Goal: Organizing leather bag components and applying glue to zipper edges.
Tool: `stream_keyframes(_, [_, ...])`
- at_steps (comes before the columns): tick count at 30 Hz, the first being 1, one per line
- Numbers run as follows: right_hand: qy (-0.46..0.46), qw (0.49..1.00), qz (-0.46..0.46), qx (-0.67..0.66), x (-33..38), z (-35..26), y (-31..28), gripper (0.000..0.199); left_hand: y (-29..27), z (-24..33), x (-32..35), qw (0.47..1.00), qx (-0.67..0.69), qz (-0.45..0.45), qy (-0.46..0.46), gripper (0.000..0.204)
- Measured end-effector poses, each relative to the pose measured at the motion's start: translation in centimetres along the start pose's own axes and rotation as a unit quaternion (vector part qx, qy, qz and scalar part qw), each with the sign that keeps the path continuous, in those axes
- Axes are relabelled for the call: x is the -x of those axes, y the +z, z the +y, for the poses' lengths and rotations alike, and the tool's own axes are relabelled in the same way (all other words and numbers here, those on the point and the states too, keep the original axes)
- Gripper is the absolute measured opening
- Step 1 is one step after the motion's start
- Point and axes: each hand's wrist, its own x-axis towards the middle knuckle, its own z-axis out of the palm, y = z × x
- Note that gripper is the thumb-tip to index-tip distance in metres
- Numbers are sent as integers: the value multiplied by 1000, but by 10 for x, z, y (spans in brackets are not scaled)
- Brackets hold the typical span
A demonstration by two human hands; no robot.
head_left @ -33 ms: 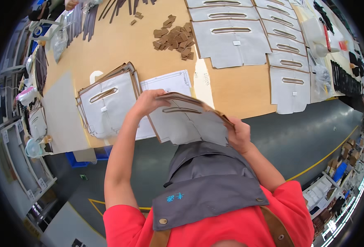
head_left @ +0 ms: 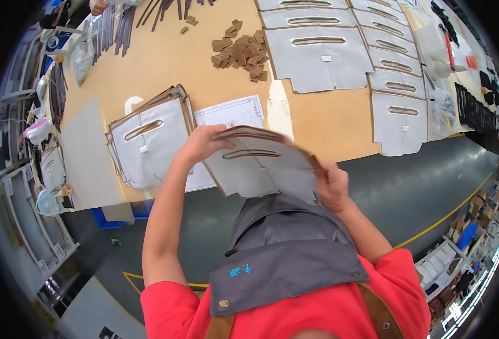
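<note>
Between my two hands is a stack of grey bag panels (head_left: 235, 172) with brown edges and a slot-shaped opening, bowed and held over the table's front edge, close to my apron. My left hand (head_left: 207, 144) grips the upper left corner, thumb on the near face. At the right end, my right hand (head_left: 333, 186) is closed on the panels' edge; motion blurs its fingers a little. Left of my left hand, another pile of grey panels (head_left: 164, 150) lies on the table, its edges uneven. A printed white sheet (head_left: 243, 110) is partly covered by the held stack.
Overlapping rows of slotted grey panels (head_left: 323, 62) cover the table's right side. Small brown pieces (head_left: 241, 56) lie heaped mid-table, with dark strips (head_left: 123, 31) farther off. Another person's hand (head_left: 98, 7) shows at the far left edge. Blue bins (head_left: 105, 219) stand below the table.
My right hand has shifted slightly right and down, and the right end of the held panels has moved with it. My left hand stays almost where it was.
</note>
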Motion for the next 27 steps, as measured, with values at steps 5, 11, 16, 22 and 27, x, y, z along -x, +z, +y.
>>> stream_keyframes(5, [223,961,12,-161,-26,-18,-5,18,-44,38,46,1000,-15,15,-4,34])
stream_keyframes(11, [328,851,-20,-410,-29,48,93,24,-61,-14,8,978,-186,-24,-86,47])
stream_keyframes(16, [221,953,16,-207,-17,91,127,38,-17,-67,-1,958,-271,76,-58,48])
stream_keyframes(22, [122,992,17,18,-53,71,117,45,27,-39,-4,949,-192,221,114,48])
stream_keyframes(27, [197,980,-19,28,-66,71,136,28,33,-40,-3,958,-161,206,116,46])
